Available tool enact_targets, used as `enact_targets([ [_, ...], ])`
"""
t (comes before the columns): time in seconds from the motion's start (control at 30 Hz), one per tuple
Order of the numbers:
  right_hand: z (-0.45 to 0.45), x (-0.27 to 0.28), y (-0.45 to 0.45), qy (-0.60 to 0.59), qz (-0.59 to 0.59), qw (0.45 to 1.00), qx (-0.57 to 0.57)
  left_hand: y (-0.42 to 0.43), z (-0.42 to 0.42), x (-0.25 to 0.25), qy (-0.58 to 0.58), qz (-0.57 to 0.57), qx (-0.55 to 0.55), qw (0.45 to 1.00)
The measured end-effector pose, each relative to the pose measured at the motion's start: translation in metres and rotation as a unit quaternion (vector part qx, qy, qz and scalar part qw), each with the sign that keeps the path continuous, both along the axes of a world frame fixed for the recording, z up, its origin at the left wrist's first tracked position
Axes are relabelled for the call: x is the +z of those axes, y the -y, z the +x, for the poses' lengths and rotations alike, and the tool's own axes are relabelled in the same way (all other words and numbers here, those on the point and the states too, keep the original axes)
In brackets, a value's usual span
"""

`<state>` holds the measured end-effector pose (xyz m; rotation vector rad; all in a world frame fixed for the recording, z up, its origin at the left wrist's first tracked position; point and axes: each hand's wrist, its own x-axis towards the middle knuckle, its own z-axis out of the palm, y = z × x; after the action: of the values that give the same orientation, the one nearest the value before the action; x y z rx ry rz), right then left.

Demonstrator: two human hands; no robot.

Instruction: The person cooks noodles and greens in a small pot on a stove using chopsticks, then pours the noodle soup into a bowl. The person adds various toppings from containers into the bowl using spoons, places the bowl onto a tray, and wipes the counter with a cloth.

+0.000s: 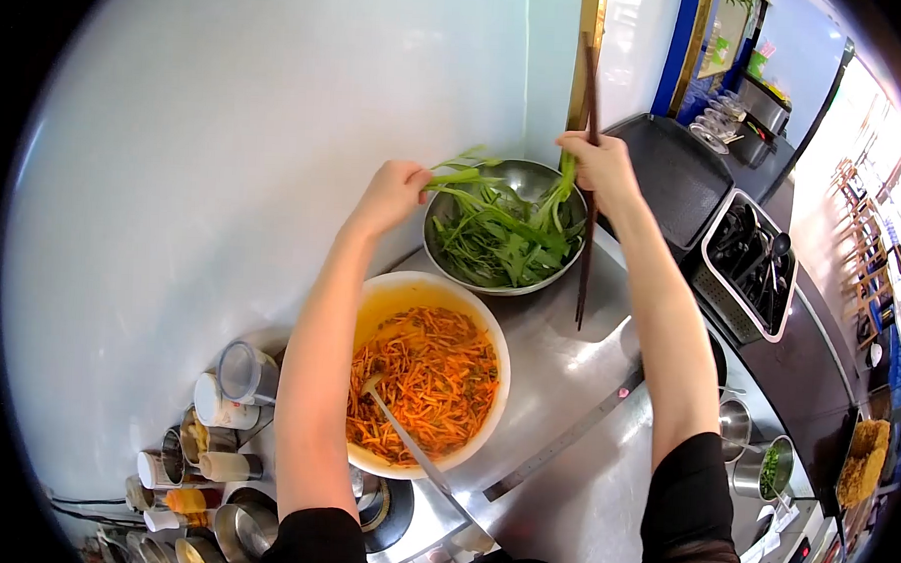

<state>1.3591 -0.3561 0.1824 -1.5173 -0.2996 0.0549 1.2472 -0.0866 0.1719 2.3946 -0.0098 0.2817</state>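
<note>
Leafy greens [507, 234] lie in a round metal bowl [434, 253] by the wall. My left hand [399, 192] pinches green stems at the bowl's left side. At its right side my right hand [598, 168] grips long dark chopsticks [584, 276], held upright, together with more stems of the greens. Nearer to me, a large white bowl [502, 383] holds orange shredded strips [427, 380] in liquid, with a metal ladle [410, 441] resting in it. My left forearm passes over that bowl's left edge.
Jars and containers [230, 403] crowd the left side along the wall. On the right stand a basket of dark utensils [709, 276], a black tray [668, 170] and a metal pot with chopped greens [783, 467]. A metal counter [573, 474] lies below.
</note>
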Motion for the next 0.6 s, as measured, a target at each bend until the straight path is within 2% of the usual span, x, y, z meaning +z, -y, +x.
enact_targets([
  [0.07,0.012,-0.005,0.018,-0.015,0.016,0.999,0.036,-0.011,-0.006,-0.012,0.010,-0.161,0.040,0.986],
  [0.17,0.002,0.002,0.020,0.000,-0.016,0.997,0.074,-0.011,-0.003,-0.017,0.018,-0.208,0.100,0.973],
  [0.2,-0.002,0.004,0.016,0.000,-0.017,0.997,0.074,-0.012,-0.001,-0.018,0.018,-0.209,0.100,0.973],
  [0.3,-0.011,0.003,0.000,0.121,-0.168,0.976,0.072,-0.006,0.004,-0.016,0.013,-0.144,0.118,0.982],
  [0.33,-0.011,-0.001,-0.008,0.181,-0.146,0.969,0.081,-0.002,0.003,-0.013,0.031,-0.114,0.097,0.988],
  [0.4,-0.012,-0.003,-0.016,0.190,-0.235,0.949,0.094,0.004,0.001,-0.006,0.049,-0.081,0.075,0.993],
  [0.47,-0.010,-0.009,-0.024,0.201,-0.245,0.944,0.093,0.007,0.000,-0.002,0.081,-0.042,0.017,0.996],
  [0.6,-0.016,-0.011,-0.030,0.176,-0.291,0.931,0.132,0.016,-0.001,0.004,0.083,-0.040,0.011,0.996],
])
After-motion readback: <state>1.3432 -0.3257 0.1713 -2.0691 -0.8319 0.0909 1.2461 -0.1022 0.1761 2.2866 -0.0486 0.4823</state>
